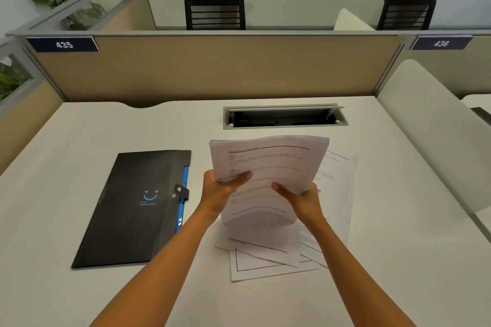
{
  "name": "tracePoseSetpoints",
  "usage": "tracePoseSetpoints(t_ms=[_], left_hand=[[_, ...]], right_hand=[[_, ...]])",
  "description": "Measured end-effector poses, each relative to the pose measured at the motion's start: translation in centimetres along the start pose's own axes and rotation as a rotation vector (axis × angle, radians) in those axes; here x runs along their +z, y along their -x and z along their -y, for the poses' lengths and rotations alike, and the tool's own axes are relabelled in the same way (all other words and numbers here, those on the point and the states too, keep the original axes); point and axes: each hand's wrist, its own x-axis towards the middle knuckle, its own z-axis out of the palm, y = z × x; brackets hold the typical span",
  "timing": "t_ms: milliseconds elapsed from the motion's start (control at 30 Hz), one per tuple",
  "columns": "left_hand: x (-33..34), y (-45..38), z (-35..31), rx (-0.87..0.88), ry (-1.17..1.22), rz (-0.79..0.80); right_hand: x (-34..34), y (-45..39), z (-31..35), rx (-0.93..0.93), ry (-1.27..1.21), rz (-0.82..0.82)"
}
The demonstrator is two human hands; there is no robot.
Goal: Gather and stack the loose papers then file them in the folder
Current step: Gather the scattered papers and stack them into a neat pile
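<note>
Both hands, left (pixel 218 191) and right (pixel 301 200), grip the paper stack (pixel 268 167) upright above the surface (pixel 66 167) (thumbs on the printed face). Loose sheets (pixel 265 260) lie beneath; the black folder (pixel 132 210) lies closed to the left.

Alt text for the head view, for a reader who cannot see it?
Both hands, left hand and right hand, hold a stack of printed papers upright above a white desk. More loose sheets lie scattered beneath, and a closed black folder lies to the left.
</note>
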Motion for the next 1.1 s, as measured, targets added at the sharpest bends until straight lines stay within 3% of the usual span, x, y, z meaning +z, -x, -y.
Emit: tracePoseSetpoints(t_ms=[500,800,867,1000,1100], left_hand=[[-0.6,-1.5,0.6,-0.034,-0.180,0.109],[-1.3,-2.8,1.7,-0.118,-0.288,0.064],[-1.9,-2.8,2.1,-0.181,-0.269,0.008],[-3.3,-3.0,2.8,-0.287,-0.218,-0.036],[-4.2,-3.2,3.4,-0.350,-0.164,-0.039]], right_hand=[[-0.6,-1.5,0.9,-0.021,-0.016,0.041],[-1.5,-2.6,-1.7,0.190,0.106,0.004],[-2.5,-2.8,-3.0,0.201,0.202,-0.094],[-5.8,-4.3,-5.4,0.329,0.433,-0.448],[-7.9,-5.7,-6.1,0.456,0.605,-0.561]])
